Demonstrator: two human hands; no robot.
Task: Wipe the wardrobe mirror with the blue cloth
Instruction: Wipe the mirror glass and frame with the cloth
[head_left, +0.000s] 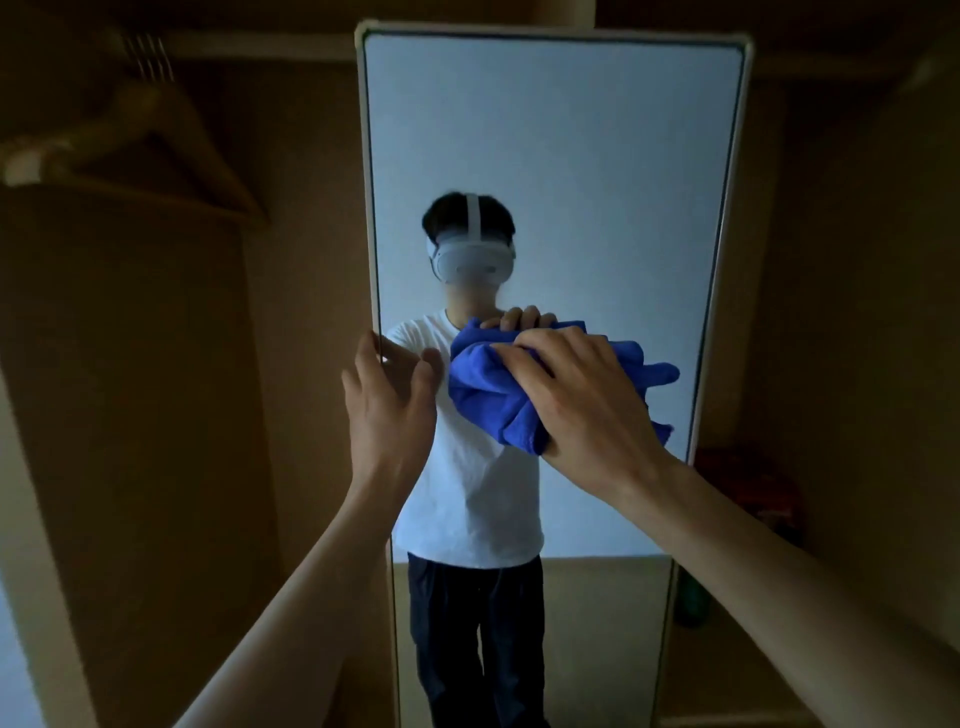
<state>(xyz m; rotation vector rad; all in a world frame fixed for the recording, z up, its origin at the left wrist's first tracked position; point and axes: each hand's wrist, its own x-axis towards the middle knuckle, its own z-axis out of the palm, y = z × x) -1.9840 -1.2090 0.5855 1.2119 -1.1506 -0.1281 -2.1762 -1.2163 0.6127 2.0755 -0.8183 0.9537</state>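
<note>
Fabric like this blue cloth (488, 395) looks light, soft and quick to bunch, so it is best gripped as a wad under the palm. The right hand (582, 400) clutches it so, against the wardrobe mirror (550, 156) at centre frame. The glass is probably fragile. The left hand (389, 410), fingers loosely spread, holds nothing at the mirror's left edge.

The right hand (576, 400) grips a bunched blue cloth (488, 395) against the glass of the tall wardrobe mirror (550, 156), about mid-height. The left hand (387, 400), fingers loosely spread, is at the mirror's left frame, perhaps touching it. Wooden hangers (140, 130) hang dimly at upper left.
</note>
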